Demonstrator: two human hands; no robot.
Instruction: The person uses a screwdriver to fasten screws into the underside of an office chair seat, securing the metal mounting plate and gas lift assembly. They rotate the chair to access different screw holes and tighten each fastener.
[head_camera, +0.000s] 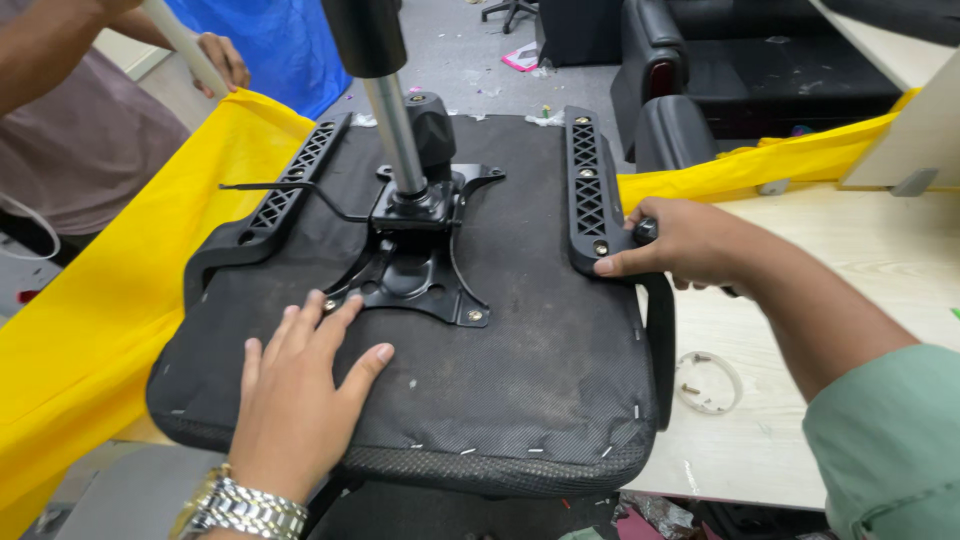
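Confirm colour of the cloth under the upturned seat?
Yellow cloth, plain, no pattern; head view shows it.

Yellow cloth (120, 290); blue sheet (270, 45); tape ring (708, 382).

Head view: looks steeply down from close above an upturned chair seat (420, 330) on a table (860, 260).
Facing: away from the wearer, toward the far floor.

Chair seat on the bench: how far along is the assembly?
Done: mechanism plate with gas cylinder sits bolted on the upturned seat, left bracket on. In hand: right hand grips the right armrest bracket; left hand steadies the seat. Bolt tightness unclear.
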